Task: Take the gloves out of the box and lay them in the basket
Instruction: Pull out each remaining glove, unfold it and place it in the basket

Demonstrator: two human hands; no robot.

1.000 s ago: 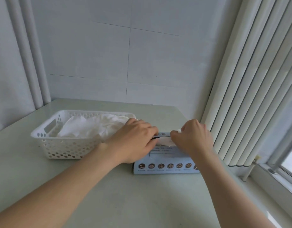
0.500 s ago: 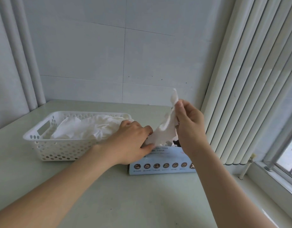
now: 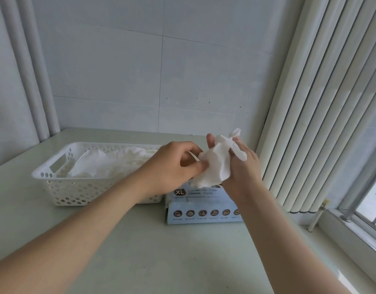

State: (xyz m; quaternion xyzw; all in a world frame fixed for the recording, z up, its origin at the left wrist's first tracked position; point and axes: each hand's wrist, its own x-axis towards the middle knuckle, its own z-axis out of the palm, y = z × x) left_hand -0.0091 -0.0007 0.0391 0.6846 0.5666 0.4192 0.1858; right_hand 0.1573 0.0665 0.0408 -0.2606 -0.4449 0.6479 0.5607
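Note:
A white glove (image 3: 217,164) hangs in the air just above the light blue glove box (image 3: 201,206), which lies on the table and is marked XL. My right hand (image 3: 242,164) holds the glove's upper part, its fingers curled behind it. My left hand (image 3: 174,166) pinches the glove's left edge between thumb and fingers. To the left of the box stands a white perforated basket (image 3: 76,187) with several white gloves (image 3: 110,162) piled inside. The box opening is hidden behind the glove and my hands.
The pale green table (image 3: 161,251) meets a white tiled wall (image 3: 140,81) at the back. Vertical white blinds (image 3: 322,102) hang close on the right above a window sill (image 3: 352,240). Two pipes (image 3: 34,71) run down the left corner.
My right hand pulled a glove up out of the box. My left hand lifted off the box top and now pinches the glove's edge. The glove has left the opening.

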